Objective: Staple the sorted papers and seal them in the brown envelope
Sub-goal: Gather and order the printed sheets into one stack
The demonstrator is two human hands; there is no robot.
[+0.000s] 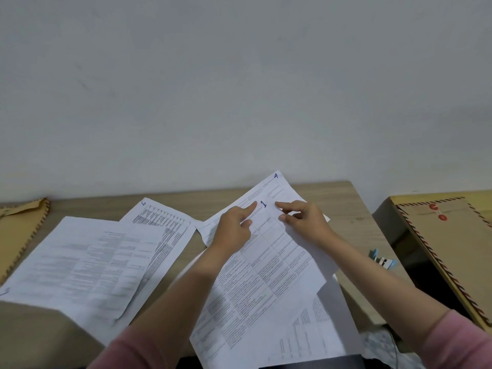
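Note:
A printed sheet marked "1" (266,265) lies tilted on the wooden desk (343,209), on top of a sheet marked "4" (279,189). My left hand (234,230) rests on sheet 1 near its top, index finger stretched toward the number. My right hand (303,222) pinches the top right edge of that sheet between thumb and fingers. Left of them lie a sheet marked "6" (165,225) and another printed sheet (80,267) over it. A small blue stapler (382,259) sits at the desk's right edge. A brown string-tie envelope (450,241) lies on a black box at right.
A second brown envelope (18,230) sits at the far left of the desk. More printed paper (306,334) lies under sheet 1 near the front edge. A plain wall stands right behind the desk. The black box (410,251) stands to the right of the desk.

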